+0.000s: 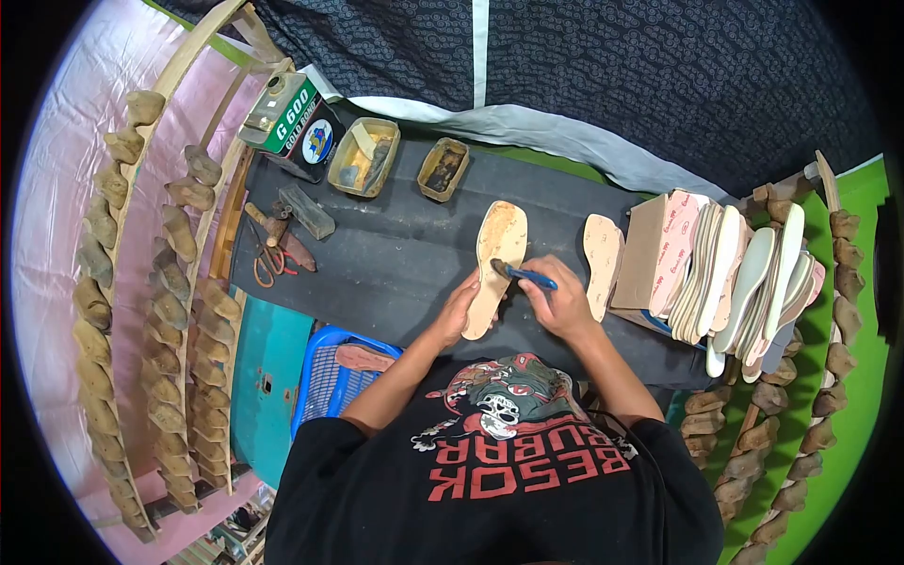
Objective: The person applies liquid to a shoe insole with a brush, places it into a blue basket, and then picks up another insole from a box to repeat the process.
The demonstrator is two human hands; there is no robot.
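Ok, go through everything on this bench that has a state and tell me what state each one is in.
Tan shoe sole: flat on the dark mat, heel end held by the left hand.
Blue-handled brush: gripped in the right hand, tip on the sole.
Second tan sole: lying flat, untouched.
Two rectangular tins: open.
Pale soles at right: stacked on edge.

Our bare forearms angle up from the lower centre, our left hand (459, 311) curled, our right hand (562, 303) clenched just beside it.
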